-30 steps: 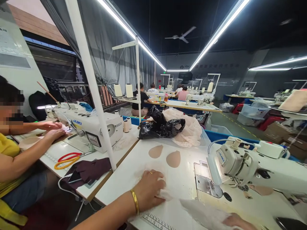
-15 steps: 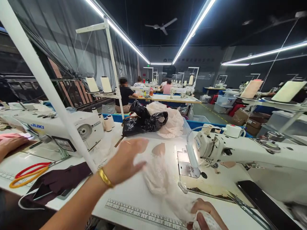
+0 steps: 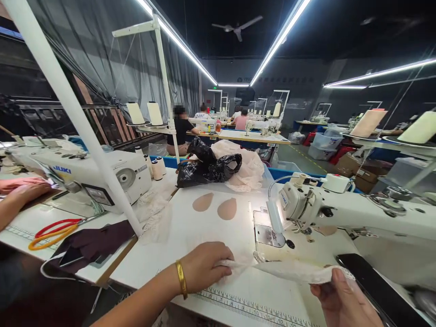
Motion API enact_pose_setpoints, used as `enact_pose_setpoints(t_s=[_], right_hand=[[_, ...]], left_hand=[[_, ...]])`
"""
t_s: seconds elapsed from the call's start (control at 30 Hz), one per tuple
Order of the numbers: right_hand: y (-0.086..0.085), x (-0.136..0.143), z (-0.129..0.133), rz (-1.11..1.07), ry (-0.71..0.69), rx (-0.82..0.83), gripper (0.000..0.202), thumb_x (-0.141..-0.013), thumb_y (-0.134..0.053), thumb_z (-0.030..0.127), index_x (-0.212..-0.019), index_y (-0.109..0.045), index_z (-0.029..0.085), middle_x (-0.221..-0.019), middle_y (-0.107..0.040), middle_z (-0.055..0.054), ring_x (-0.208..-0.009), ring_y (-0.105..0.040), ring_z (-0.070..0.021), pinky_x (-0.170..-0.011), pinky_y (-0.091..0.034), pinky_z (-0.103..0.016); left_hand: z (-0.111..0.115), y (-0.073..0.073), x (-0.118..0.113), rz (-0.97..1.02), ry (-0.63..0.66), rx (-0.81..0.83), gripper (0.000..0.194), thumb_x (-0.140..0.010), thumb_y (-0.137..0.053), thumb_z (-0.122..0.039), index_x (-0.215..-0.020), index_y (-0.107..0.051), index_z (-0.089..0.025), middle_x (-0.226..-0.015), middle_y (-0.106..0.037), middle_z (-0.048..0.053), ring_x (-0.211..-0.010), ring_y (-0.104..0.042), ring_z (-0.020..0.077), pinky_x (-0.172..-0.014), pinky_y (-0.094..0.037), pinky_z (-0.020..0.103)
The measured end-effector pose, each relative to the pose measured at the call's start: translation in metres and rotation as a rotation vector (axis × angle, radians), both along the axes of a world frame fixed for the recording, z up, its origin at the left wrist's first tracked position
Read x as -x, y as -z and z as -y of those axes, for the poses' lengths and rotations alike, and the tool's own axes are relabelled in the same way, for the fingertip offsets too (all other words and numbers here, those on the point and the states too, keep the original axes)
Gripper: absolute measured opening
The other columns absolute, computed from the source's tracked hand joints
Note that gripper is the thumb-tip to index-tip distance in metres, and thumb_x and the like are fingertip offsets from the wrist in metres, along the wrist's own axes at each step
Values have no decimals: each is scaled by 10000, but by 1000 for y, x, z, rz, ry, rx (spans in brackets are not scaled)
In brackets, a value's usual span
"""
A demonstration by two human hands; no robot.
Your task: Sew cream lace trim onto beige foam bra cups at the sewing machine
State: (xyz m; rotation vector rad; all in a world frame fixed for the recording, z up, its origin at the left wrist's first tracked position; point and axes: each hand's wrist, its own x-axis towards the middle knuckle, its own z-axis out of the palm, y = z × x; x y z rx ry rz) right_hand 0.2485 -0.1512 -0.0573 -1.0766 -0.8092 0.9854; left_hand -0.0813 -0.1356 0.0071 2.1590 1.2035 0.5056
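A strip of sheer white lace fabric [image 3: 289, 271] stretches between my two hands above the front of the table. My left hand [image 3: 207, 265], with a gold bangle at the wrist, pinches its left end. At the right, my right hand [image 3: 344, 295] grips the other end between thumb and fingers. Behind the fabric stands a white sewing machine [image 3: 306, 204], its needle area lit. Two beige teardrop-shaped pieces [image 3: 227, 209] lie flat on the white tabletop beyond my left hand. A printed ruler scale [image 3: 245, 306] runs along the table's front edge.
A black phone [image 3: 371, 281] lies right of my right hand. Black plastic bags [image 3: 207, 168] and pale lace fabric [image 3: 245, 163] are piled at the back. Left are another sewing machine [image 3: 112, 181], scissors [image 3: 56, 231] and a co-worker's hand [image 3: 29, 195].
My left hand has come down and toward me and now holds the fabric. My right hand has moved right and up, drawing the fabric out sideways. Both teardrop pieces are now uncovered.
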Motion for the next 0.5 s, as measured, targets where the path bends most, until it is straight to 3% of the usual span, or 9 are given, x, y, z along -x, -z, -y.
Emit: enact_pose_setpoints(t_s=[0.13,0.3,0.4,0.5], right_hand=[[-10,3,1,-43,60,-8,395,-834,-786,595,-887,-678,219,-744,-682,2,-629,-627,-167,-596,-607,-310],[-11,3,-3,-61,98,-12,371,-840,-783,573,-897,-676,222,-775,-705,-4,-644,-647,-170,-578,-594,-295],[-12,14,-5,-55,50,13,378,-840,-770,585,-912,-676,226,-803,-723,-15,-673,-676,-189,-567,-587,-295],[-14,16,-9,57,-48,51,443,-848,-718,643,-989,-681,224,-889,-748,-46,-762,-713,-227,-642,-602,-339]], left_hand=[[-10,-2,6,67,-72,13,208,-946,-624,-356,-994,-767,-212,-935,-715,47,-892,-665,225,-821,-476,298],[-12,-24,18,110,28,115,365,-1022,-531,-475,-982,-769,-202,-917,-737,30,-873,-659,209,-807,-457,272],[-12,-33,20,186,-19,201,423,-1016,-512,-521,-872,-720,-181,-845,-682,10,-810,-605,185,-748,-440,254],[-12,-30,16,366,-46,385,385,-939,-622,-533,-813,-653,-170,-837,-672,10,-781,-581,169,-721,-431,248]])
